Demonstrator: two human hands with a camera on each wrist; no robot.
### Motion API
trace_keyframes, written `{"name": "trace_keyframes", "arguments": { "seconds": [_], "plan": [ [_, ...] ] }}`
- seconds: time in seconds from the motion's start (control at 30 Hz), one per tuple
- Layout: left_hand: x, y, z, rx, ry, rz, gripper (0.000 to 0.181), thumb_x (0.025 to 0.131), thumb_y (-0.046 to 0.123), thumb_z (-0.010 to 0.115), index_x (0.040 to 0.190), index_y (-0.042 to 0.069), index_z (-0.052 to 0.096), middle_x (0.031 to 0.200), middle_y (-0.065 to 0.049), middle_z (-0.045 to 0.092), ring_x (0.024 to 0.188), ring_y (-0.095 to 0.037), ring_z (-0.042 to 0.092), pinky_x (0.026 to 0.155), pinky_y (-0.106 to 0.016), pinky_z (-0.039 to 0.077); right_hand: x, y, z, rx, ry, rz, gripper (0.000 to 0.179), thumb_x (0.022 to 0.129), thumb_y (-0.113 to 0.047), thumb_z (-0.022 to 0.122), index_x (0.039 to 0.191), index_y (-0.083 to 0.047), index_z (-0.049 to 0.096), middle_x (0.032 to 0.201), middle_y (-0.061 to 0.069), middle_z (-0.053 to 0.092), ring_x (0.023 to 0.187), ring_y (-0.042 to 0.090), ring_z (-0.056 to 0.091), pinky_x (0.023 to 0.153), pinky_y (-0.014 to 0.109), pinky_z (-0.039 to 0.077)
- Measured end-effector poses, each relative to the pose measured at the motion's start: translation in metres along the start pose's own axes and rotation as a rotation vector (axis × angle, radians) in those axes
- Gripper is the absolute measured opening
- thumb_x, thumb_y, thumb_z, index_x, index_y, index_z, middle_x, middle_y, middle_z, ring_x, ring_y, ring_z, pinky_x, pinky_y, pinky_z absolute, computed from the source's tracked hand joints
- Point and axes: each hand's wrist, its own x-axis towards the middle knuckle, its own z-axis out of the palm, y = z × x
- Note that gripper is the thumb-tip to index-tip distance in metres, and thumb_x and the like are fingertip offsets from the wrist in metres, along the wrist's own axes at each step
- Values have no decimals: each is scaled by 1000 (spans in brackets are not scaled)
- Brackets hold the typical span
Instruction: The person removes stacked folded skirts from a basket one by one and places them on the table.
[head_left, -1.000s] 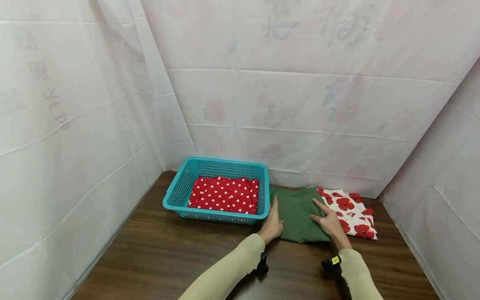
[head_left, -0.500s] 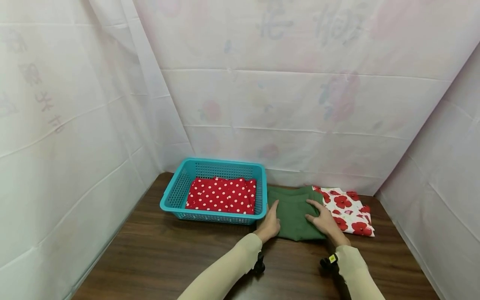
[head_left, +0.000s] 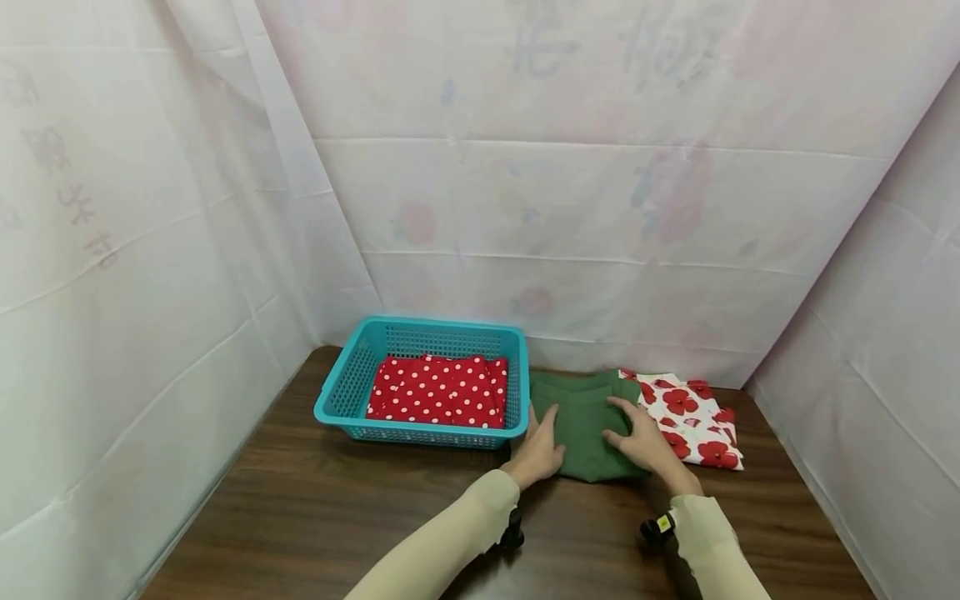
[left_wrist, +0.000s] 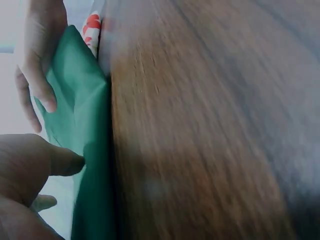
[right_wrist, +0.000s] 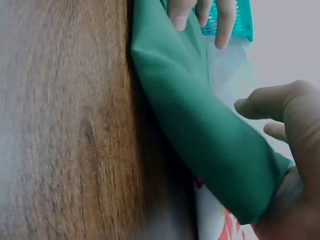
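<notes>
One green cloth [head_left: 582, 427], we see, lies mostly between the left hand [head_left: 537, 452] and right hand [head_left: 650, 442], both with fingers apart

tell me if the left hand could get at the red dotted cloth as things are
Probably yes: the left hand, at the green cloth, is right beside the turquoise basket, whose top is open, and nothing lies over the red dotted cloth. It would likely need to rise over the basket's side.

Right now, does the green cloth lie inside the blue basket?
No, the green cloth lies beside the basket, which holds red dotted cloth.
</notes>
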Motion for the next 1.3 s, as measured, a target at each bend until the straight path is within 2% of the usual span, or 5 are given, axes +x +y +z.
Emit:
{"name": "trace_keyframes", "arguments": {
  "seconds": [0.2, 0.6, 0.73, 0.97, 1.3],
  "plan": [
    [-1, 9, -5, 12, 56, 25, 71, 101, 15, 64, 162, 9, 28, 169, -29, 3, 152, -48, 26, 106, -59, 48, -4, -6, 0, -18, 47, -23, 63, 96, -17, 71, 151, 1, 45, 147, 41, 37, 134, 57, 43, 105, 73, 39],
    [-5, 3, -4, -61, 104, 39, 75, 100, 16, 66, 162, 9, 25, 168, -27, 15, 135, -45, 53, 102, -58, 51, -17, -19, 6, -98, 113, 14, 68, 94, -23, 74, 150, 2, 45, 160, 42, 13, 144, 65, 20, 106, 81, 30],
    [-5, 2, -2, -50, 120, 43, 76, 99, 19, 67, 162, 11, 27, 167, -25, 20, 133, -44, 54, 101, -59, 51, -17, -18, 14, -132, 134, -39, 67, 90, -21, 76, 146, 4, 50, 159, 43, 18, 142, 66, 22, 105, 83, 28],
    [-6, -6, 4, -34, 92, 74, 75, 99, 22, 67, 162, 9, 27, 163, -20, 30, 140, -38, 50, 106, -54, 50, -15, -12, 28, -102, 50, -42, 66, 93, -24, 74, 147, 5, 49, 156, 44, 24, 142, 67, 26, 106, 81, 30],
    [1, -14, 4, -24, 9, 11, 84, 97, 26, 70, 163, 6, 21, 164, -24, 23, 145, -43, 41, 107, -58, 47, -9, -6, 37, -135, 4, -11, 70, 94, -28, 73, 149, 5, 47, 159, 43, 20, 146, 63, 20, 110, 78, 29]
  ]
}}
